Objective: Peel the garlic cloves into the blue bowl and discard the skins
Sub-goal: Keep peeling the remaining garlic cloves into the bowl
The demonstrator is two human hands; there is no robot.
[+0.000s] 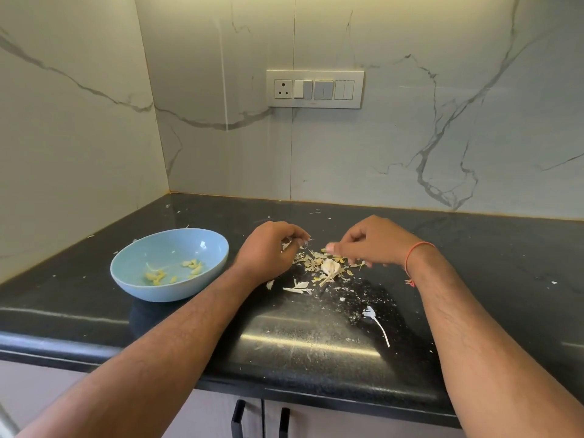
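Blue bowl [169, 263] at left on the black table [316, 346], several peeled garlic cloves [192, 267] inside. Left hand [271, 249] beside it, fingers curled, pinching a small skin scrap. Skin pile [319, 263] with garlic bulb [330, 267] between hands. Right hand [374, 241] over pile, fingers curled; contents unclear.

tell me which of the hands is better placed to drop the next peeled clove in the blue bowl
Left, probably. The left hand sits right beside the blue bowl. The right hand is on the far side of the skin pile and would have to cross over it.
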